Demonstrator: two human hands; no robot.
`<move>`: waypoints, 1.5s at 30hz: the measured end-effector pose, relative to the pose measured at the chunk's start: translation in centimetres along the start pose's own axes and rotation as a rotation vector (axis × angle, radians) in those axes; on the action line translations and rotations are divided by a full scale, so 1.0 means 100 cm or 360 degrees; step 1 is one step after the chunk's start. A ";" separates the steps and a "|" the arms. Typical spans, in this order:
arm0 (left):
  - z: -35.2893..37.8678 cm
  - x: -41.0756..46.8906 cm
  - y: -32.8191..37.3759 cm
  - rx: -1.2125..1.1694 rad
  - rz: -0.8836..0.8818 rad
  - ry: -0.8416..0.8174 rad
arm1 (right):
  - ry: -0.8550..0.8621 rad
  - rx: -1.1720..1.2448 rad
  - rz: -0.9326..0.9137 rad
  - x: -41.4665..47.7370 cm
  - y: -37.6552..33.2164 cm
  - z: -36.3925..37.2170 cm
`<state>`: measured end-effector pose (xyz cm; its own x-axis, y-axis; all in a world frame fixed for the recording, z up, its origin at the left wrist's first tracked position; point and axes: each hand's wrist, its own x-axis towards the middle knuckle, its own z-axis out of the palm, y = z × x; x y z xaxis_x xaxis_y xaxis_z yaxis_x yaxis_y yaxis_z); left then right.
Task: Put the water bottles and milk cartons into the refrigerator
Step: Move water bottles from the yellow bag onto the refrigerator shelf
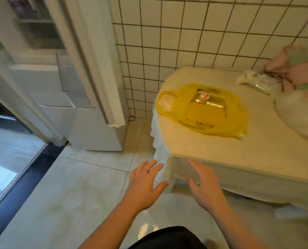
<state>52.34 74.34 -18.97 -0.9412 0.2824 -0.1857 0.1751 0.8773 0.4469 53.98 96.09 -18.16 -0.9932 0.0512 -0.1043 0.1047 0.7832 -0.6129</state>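
A white refrigerator (88, 97) stands at the left against the tiled wall, its door (47, 51) swung open, with a door shelf visible. On the cloth-covered table (257, 159) at the right lies a flat yellow plastic bag (212, 115) with a shiny packet showing on top. No water bottle or milk carton is plainly visible. My left hand (146, 184) hovers over the floor near the table's front corner, fingers spread and empty. Close beside that corner is my right hand (205, 184), open and holding nothing.
A clear plastic wrapper (259, 81) and a heap of pink and green cloth (297, 67) lie at the table's far right. Glossy tiled floor (77, 191) stretches between fridge and table. A dark sliding-door track (24, 177) runs along the left.
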 end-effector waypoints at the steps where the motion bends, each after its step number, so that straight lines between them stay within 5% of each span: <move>1: 0.007 0.009 0.021 0.0003 -0.0002 0.0003 | -0.0015 -0.0001 0.0006 0.002 0.018 -0.017; 13: 0.056 0.091 0.183 -0.0140 -0.0121 0.0026 | -0.0104 -0.0054 -0.0097 0.060 0.145 -0.154; 27: 0.054 0.287 0.187 -0.0081 0.0053 -0.0083 | -0.0023 -0.0087 0.0074 0.205 0.202 -0.188; 33: 0.053 0.356 0.173 0.0017 0.0116 -0.0278 | -0.0164 -0.0389 0.0140 0.274 0.220 -0.197; 45: 0.008 0.513 0.161 0.0095 0.0041 0.0016 | -0.0343 -0.0689 0.0008 0.427 0.203 -0.195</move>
<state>7.08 103.22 -21.98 -0.9389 0.3018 -0.1657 0.2162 0.8913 0.3985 12.73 126.29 -19.78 -0.9549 -0.0382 -0.2945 0.0334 0.9716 -0.2342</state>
